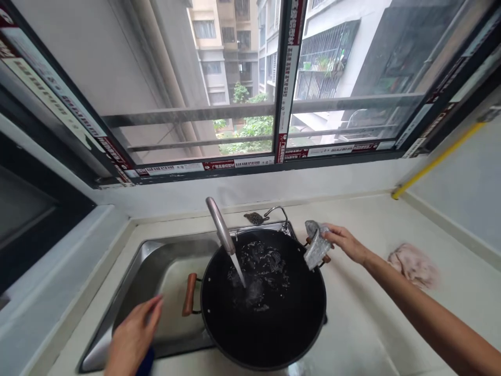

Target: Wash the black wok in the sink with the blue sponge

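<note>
"Over the right side of the sink (172,274), what is that?"

"It's the black wok (258,331), at the near middle of your scene, with its left wooden handle (189,295) reaching over the basin. Water lies in it, and a stream (238,270) falls into it from the metal faucet (221,224)."

"And the right hand (346,243)?"

"You have its fingers closed on a grey, crinkled cloth (317,246), held at the wok's right rim, in front of the right wooden handle (326,259). Whether the cloth touches that handle, I cannot tell."

"The left one?"

"Your left hand (133,331) is blurred, over the near left of the sink, thumb and fingers parted, with the wok's left handle nearest to it. Your two hands are well apart, one on each side of the wok."

"What lies around?"

"Beyond the wok you have a dark scrubber (254,218) and a thin curved spout (277,209). To your right, a pinkish rag (413,265) lies crumpled on the pale counter (364,326). Farther off, a yellow pipe (438,159) slants up the right wall, and a dark-framed window (207,167) looks out on buildings and greenery."
</note>
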Demonstrator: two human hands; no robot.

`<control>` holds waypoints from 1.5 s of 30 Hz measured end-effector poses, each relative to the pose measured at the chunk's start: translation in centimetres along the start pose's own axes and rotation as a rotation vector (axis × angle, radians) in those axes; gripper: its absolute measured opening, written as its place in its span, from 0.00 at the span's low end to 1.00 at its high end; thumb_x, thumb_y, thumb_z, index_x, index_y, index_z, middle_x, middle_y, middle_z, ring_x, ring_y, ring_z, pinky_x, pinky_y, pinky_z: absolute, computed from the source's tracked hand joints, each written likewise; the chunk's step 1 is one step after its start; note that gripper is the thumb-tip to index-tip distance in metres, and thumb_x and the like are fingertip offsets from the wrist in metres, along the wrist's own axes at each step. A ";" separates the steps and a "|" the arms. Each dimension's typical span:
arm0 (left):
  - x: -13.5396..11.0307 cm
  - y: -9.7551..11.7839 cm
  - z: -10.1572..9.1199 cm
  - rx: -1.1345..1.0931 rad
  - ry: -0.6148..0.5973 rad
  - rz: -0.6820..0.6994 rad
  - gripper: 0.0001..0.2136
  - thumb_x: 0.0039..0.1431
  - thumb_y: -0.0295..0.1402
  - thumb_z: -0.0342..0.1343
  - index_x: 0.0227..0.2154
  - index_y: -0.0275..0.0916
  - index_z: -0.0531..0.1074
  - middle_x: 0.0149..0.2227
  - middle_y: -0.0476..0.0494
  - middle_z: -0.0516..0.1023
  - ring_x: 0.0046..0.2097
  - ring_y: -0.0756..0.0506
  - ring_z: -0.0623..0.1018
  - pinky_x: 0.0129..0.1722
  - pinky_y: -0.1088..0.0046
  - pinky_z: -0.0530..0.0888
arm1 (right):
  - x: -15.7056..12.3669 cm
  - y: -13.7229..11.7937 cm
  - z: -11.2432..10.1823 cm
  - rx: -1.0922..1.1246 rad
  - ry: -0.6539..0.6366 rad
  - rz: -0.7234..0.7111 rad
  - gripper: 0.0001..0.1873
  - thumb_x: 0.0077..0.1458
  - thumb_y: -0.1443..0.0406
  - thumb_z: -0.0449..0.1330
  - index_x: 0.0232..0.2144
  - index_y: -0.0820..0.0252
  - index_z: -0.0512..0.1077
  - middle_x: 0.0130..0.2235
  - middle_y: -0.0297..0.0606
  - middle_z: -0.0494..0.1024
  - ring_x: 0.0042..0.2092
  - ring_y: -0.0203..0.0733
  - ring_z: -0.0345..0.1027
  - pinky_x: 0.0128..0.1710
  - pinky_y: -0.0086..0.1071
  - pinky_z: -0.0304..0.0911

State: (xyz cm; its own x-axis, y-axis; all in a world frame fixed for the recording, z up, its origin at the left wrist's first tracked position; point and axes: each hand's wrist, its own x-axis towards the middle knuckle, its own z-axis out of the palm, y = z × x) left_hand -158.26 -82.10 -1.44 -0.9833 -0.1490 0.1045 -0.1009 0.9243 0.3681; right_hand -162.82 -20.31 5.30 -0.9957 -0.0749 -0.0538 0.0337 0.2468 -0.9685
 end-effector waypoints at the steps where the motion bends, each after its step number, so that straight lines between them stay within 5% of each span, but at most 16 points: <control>1: 1.8 3.1 0.0 -0.047 -0.104 0.068 0.24 0.61 0.50 0.45 0.47 0.44 0.78 0.49 0.44 0.83 0.49 0.40 0.80 0.54 0.63 0.75 | -0.7 -0.1 1.1 0.015 -0.039 0.026 0.19 0.56 0.49 0.61 0.34 0.59 0.73 0.25 0.30 0.67 0.27 0.36 0.58 0.27 0.31 0.55; 6: 9.1 15.7 2.4 -0.049 -0.365 0.394 0.18 0.65 0.42 0.48 0.52 0.44 0.76 0.50 0.42 0.82 0.51 0.43 0.79 0.54 0.68 0.72 | -4.3 0.0 4.0 0.057 -0.127 0.053 0.21 0.60 0.47 0.61 0.33 0.58 0.71 0.28 0.30 0.63 0.30 0.35 0.54 0.28 0.30 0.51; 10: 12.9 19.2 6.7 -0.009 -0.385 0.413 0.19 0.63 0.42 0.54 0.54 0.44 0.73 0.47 0.39 0.82 0.50 0.40 0.79 0.53 0.64 0.71 | -7.8 0.7 3.9 0.074 -0.099 0.119 0.20 0.62 0.46 0.59 0.36 0.57 0.72 0.29 0.30 0.63 0.30 0.35 0.53 0.28 0.30 0.50; 15: 16.3 19.8 11.4 0.022 -0.406 0.374 0.16 0.61 0.47 0.54 0.42 0.40 0.75 0.38 0.43 0.82 0.43 0.44 0.79 0.47 0.67 0.72 | -11.5 1.5 3.5 0.091 0.021 0.186 0.21 0.61 0.45 0.60 0.34 0.57 0.73 0.28 0.31 0.64 0.30 0.36 0.54 0.30 0.32 0.52; 19: 17.3 20.1 12.7 0.032 -0.418 0.340 0.16 0.62 0.47 0.52 0.31 0.39 0.75 0.33 0.45 0.81 0.37 0.45 0.78 0.40 0.70 0.70 | -12.4 1.8 3.9 0.127 0.066 0.224 0.21 0.60 0.45 0.61 0.35 0.57 0.73 0.28 0.31 0.65 0.30 0.36 0.54 0.30 0.31 0.52; 27: 16.8 20.7 10.9 -0.014 -0.406 0.286 0.14 0.59 0.44 0.54 0.27 0.38 0.75 0.31 0.44 0.80 0.36 0.44 0.77 0.40 0.68 0.68 | -10.4 1.6 5.6 0.169 -0.018 0.196 0.21 0.61 0.46 0.60 0.36 0.58 0.71 0.30 0.31 0.67 0.31 0.36 0.57 0.31 0.30 0.53; 37: 16.6 21.0 10.1 -0.089 -0.403 0.236 0.12 0.57 0.39 0.56 0.22 0.39 0.72 0.24 0.48 0.75 0.32 0.46 0.74 0.41 0.65 0.68 | -9.1 1.8 6.4 -0.079 -0.051 0.154 0.23 0.64 0.45 0.54 0.35 0.59 0.68 0.29 0.30 0.66 0.31 0.35 0.58 0.30 0.29 0.55; 45: 16.9 19.8 9.0 -0.197 -0.472 0.195 0.14 0.55 0.42 0.56 0.21 0.39 0.73 0.20 0.48 0.75 0.26 0.47 0.73 0.33 0.68 0.69 | -9.2 1.9 6.9 -0.104 -0.075 0.146 0.21 0.65 0.47 0.54 0.36 0.60 0.68 0.28 0.29 0.65 0.29 0.34 0.60 0.28 0.28 0.56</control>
State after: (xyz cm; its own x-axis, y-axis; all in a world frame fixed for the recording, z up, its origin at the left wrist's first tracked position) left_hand -178.27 -63.17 -0.74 -0.9467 0.2343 -0.2212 0.0756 0.8289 0.5543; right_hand -152.95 -25.82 2.25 -0.9716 -0.1015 -0.2135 0.1645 0.3584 -0.9189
